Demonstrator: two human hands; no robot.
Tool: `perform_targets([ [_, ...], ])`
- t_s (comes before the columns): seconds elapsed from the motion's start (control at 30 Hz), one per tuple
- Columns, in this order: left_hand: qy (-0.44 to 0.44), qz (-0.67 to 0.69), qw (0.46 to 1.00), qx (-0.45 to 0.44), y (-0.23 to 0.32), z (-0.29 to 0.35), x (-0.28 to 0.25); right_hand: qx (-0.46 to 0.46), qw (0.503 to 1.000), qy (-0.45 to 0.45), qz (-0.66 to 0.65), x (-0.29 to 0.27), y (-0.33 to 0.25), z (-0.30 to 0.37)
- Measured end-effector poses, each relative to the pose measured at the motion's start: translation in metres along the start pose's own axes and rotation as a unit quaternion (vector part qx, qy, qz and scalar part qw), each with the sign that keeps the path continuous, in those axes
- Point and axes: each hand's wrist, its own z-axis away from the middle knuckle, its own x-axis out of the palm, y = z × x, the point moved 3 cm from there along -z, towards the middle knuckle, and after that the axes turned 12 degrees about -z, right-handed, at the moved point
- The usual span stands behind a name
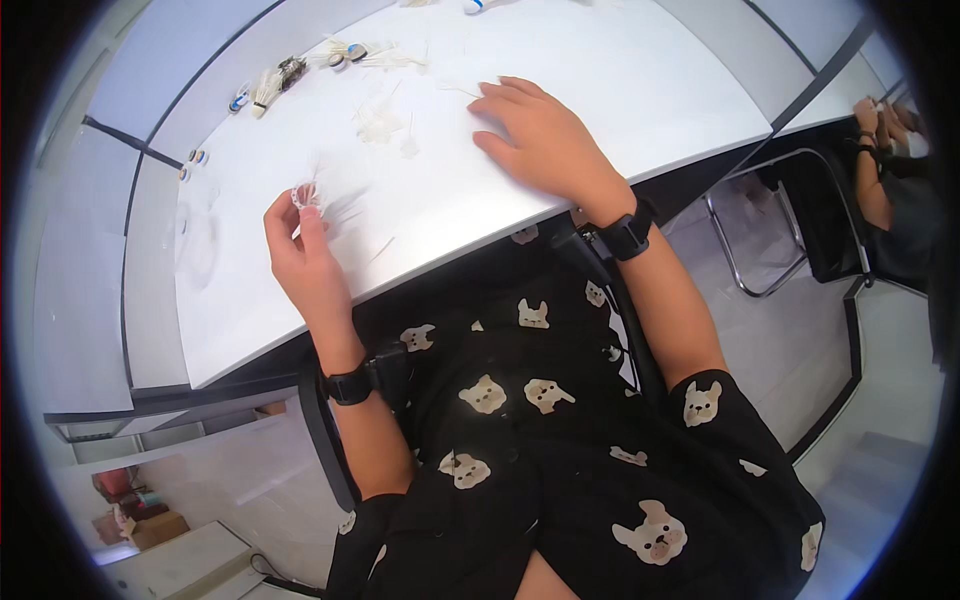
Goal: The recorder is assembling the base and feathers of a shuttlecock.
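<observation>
Over the left part of the white table, my left hand (305,262) pinches a small white frayed shuttlecock piece (307,194) between thumb and fingers. Its exact shape is blurred. My right hand (535,135) is spread palm down at the table's middle, fingers apart and holding nothing. A thin pale feather shaft (458,91) lies just beyond its fingertips. Between the hands is a loose scatter of white feather bits (380,122). Another thin strip (384,248) rests near the front edge, right of my left hand.
Along the table's back left lie a white shuttlecock (264,95), a blue-banded shuttlecock piece (238,99) and shuttlecock heads (347,55) among feathers. Several small round corks (196,158) sit by the left panel (165,240). Far right, another person's arm (872,185) shows beside a metal-framed chair (765,290).
</observation>
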Motion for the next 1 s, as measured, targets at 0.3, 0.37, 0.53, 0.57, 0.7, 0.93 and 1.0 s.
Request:
perform_targets([
  [0.3,-0.012,-0.069,0.997,0.015,-0.004,-0.004,-0.003,-0.028,0.998,0.053,-0.011,0.006,-0.001,0.001],
  [0.37,-0.010,-0.076,0.997,0.021,-0.002,-0.006,-0.002,-0.016,0.998,0.059,-0.010,0.005,-0.002,0.000],
  [0.53,-0.013,-0.092,0.995,0.038,0.000,-0.006,0.001,-0.015,0.994,0.106,-0.006,0.007,-0.003,0.003],
  [0.57,-0.010,-0.099,0.995,0.031,0.000,-0.005,0.002,-0.023,0.995,0.100,-0.008,0.007,-0.003,0.003],
  [0.7,-0.010,-0.091,0.995,0.030,-0.005,-0.009,0.004,-0.030,0.992,0.122,-0.016,0.009,0.001,0.003],
  [0.93,-0.024,-0.057,0.998,0.016,-0.004,-0.007,-0.001,0.050,0.997,-0.014,-0.061,0.000,-0.009,-0.001],
  [1.0,-0.020,-0.036,0.999,0.033,-0.007,-0.006,-0.003,0.045,0.997,-0.009,-0.060,-0.003,-0.011,0.000],
])
